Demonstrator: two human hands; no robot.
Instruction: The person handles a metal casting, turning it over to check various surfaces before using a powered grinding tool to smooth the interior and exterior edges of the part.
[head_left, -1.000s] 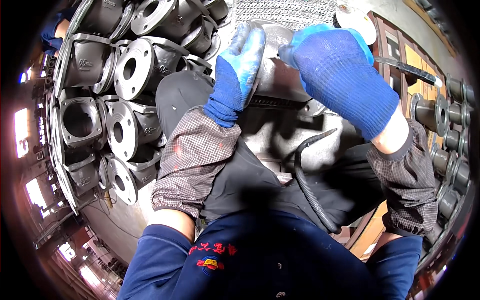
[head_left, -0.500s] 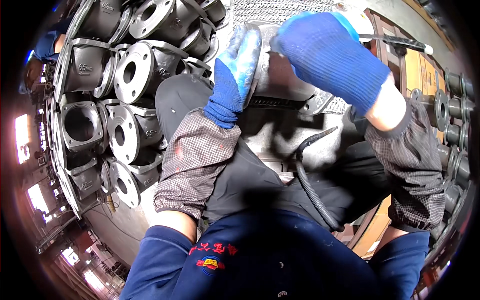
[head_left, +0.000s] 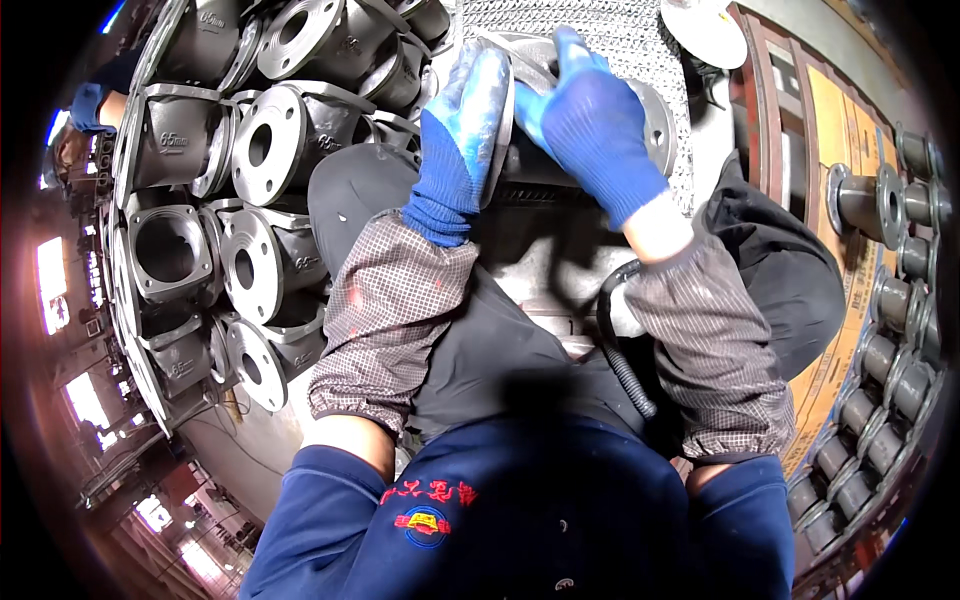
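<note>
A grey flanged metal casting [head_left: 532,160], much like a valve body, lies across a perforated metal work surface in front of me. My left hand [head_left: 465,120], in a blue glove with a pale coated palm, is closed along the rim of its left flange. Over the casting's middle rests my right hand [head_left: 600,125], gloved in blue, thumb and index finger spread apart and no tool in it. Its other fingertips are partly hidden. To the right of that hand the casting's other flange shows, with a bolt hole.
Stacked grey flanged castings [head_left: 265,145] rise close on my left. A white round object [head_left: 705,30] is beyond the right hand. Short flanged pipes [head_left: 865,205] stand on cardboard [head_left: 835,290] at right. A ribbed hose [head_left: 625,375] lies between my legs.
My right hand has come down and left onto the casting, its fingers now spread. The dark rod with a pale tip beside it is no longer visible. The left hand stays at the flange.
</note>
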